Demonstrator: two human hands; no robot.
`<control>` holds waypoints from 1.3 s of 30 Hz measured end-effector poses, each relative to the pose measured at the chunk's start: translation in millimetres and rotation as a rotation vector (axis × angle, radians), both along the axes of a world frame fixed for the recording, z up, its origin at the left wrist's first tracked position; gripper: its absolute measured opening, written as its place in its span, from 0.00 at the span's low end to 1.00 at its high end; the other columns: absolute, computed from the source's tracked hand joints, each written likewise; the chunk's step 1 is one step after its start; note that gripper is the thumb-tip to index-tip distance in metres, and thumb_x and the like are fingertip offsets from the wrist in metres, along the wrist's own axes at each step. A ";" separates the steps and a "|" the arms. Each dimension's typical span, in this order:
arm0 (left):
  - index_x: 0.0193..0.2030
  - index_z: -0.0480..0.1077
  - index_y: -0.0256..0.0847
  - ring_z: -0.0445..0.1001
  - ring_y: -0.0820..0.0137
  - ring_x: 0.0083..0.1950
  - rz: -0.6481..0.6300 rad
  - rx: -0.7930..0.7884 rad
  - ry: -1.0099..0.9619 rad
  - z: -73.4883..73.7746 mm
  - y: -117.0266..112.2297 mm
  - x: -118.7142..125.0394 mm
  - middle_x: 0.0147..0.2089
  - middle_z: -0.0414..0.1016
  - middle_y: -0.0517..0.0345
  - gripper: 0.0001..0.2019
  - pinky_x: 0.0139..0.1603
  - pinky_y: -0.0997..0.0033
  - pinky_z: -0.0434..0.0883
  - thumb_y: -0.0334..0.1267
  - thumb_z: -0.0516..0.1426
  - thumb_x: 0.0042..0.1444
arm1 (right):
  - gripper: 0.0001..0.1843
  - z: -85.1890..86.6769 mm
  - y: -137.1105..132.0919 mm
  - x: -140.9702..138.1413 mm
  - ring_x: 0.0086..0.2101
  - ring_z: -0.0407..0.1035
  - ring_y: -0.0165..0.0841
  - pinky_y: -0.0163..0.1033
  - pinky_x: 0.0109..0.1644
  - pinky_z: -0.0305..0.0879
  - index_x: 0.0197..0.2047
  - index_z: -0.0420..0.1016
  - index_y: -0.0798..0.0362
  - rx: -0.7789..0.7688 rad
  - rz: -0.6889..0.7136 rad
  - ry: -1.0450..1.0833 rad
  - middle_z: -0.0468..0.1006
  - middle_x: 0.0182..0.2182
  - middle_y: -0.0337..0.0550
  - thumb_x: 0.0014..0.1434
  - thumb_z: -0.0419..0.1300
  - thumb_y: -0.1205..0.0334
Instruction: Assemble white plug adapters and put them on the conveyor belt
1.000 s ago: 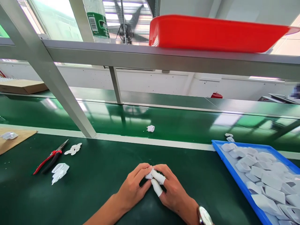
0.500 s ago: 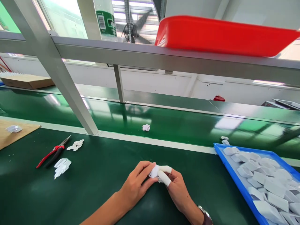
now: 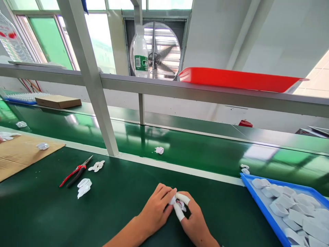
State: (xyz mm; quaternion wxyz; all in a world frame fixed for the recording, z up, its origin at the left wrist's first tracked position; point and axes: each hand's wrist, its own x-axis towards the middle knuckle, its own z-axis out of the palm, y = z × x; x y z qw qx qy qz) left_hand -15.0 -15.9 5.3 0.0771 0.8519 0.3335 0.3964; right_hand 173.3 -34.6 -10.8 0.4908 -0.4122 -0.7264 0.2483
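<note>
My left hand (image 3: 157, 206) pinches a small white plastic piece (image 3: 183, 205) between thumb and fingertips, over the green table. My right hand (image 3: 191, 216) wears white finger covers on its thumb and index finger, and their tips press on the same piece. Between them shows an open inside with dark and reddish parts, too small to name. Left of my hands lie red-and-black needle-nose pliers (image 3: 76, 171), a cluster of thin white pieces (image 3: 97, 166) and some white plastic shells (image 3: 84, 187).
A blue tray (image 3: 267, 214) piled with white plastic shells stands at right. One white plug-like piece (image 3: 159, 150) lies on the green belt (image 3: 200, 151) behind a pale strip. Cardboard (image 3: 23, 154) lies at left. Overhead, a grey rail (image 3: 164, 88) carries a red tray (image 3: 236, 79) and bottles.
My view has tilted up and turned slightly left. My right thumb and index finger have spread apart, and the dark and reddish inside of the white piece now shows.
</note>
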 end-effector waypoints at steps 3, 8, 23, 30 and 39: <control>0.64 0.67 0.44 0.73 0.60 0.49 -0.036 -0.025 -0.015 -3.2 -0.7 1.0 0.51 0.77 0.48 0.27 0.51 0.54 0.79 0.22 0.55 0.59 | 0.15 5.1 -2.4 0.3 0.41 0.77 0.36 0.37 0.46 0.77 0.52 0.73 0.49 0.124 0.033 -0.111 0.79 0.45 0.46 0.64 0.54 0.69; 0.53 0.71 0.45 0.76 0.60 0.46 0.007 -0.170 -0.065 -5.5 1.4 3.6 0.46 0.78 0.52 0.21 0.47 0.57 0.80 0.24 0.60 0.54 | 0.19 2.7 4.8 10.0 0.42 0.76 0.38 0.41 0.47 0.77 0.57 0.70 0.49 0.266 0.002 -0.278 0.79 0.46 0.47 0.65 0.54 0.70; 0.43 0.72 0.37 0.80 0.62 0.40 0.479 -0.349 -0.012 13.1 200.9 12.0 0.39 0.80 0.54 0.11 0.46 0.58 0.76 0.32 0.63 0.52 | 0.08 -72.8 45.1 -1.5 0.46 0.77 0.45 0.45 0.47 0.79 0.30 0.81 0.51 0.492 -0.194 -0.627 0.83 0.48 0.51 0.61 0.63 0.62; 0.49 0.72 0.38 0.80 0.51 0.51 0.544 -0.263 -0.001 8.0 195.3 -5.1 0.48 0.81 0.45 0.18 0.55 0.47 0.75 0.33 0.60 0.49 | 0.10 -70.7 49.3 -2.5 0.47 0.76 0.44 0.45 0.47 0.78 0.32 0.83 0.51 0.472 -0.186 -0.616 0.83 0.48 0.50 0.63 0.62 0.60; 0.47 0.78 0.47 0.79 0.56 0.53 0.117 0.119 0.129 -4.6 58.3 -7.4 0.50 0.81 0.50 0.09 0.53 0.52 0.79 0.43 0.59 0.64 | 0.10 -7.6 18.6 17.8 0.46 0.70 0.45 0.48 0.50 0.72 0.39 0.78 0.58 0.261 -0.052 -0.828 0.77 0.46 0.54 0.57 0.65 0.61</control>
